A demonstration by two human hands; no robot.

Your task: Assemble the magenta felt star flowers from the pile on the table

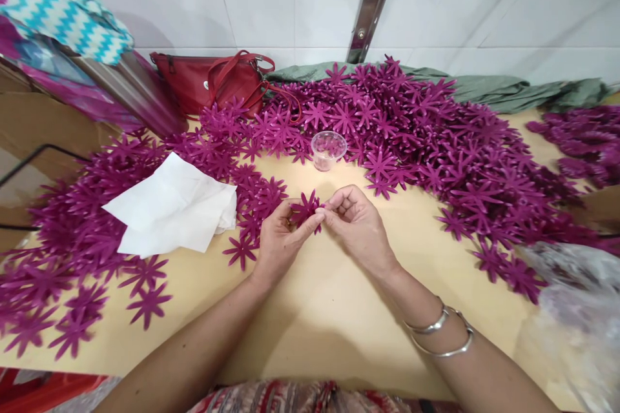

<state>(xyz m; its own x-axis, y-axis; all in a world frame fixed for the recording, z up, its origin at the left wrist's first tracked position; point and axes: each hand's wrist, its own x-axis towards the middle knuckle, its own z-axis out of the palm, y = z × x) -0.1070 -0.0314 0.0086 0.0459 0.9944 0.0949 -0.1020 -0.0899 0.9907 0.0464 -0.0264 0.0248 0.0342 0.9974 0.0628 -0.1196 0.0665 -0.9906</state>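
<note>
Between my two hands is a purple flower-shaped piece (pixel 305 208) with narrow petals. My left hand (pixel 283 239) grips it from the left, thumb pressed along its near side. The closed thumb and fingertips of my right hand (pixel 361 232) pinch at its right edge; whether a petal or something tiny is in that pinch, I cannot make out. Just beyond the hands stands a small clear plastic cup (pixel 328 151), its contents hard to tell. Loose purple flower pieces (pixel 242 250) lie close to my left hand.
A large heap of purple flower pieces (pixel 411 116) curves behind the cup, and another heap (pixel 92 213) spreads at left under white paper sheets (pixel 169 213). A red handbag (pixel 194 84) rests against the wall. Clear plastic bags (pixel 576 310) lie at the right edge.
</note>
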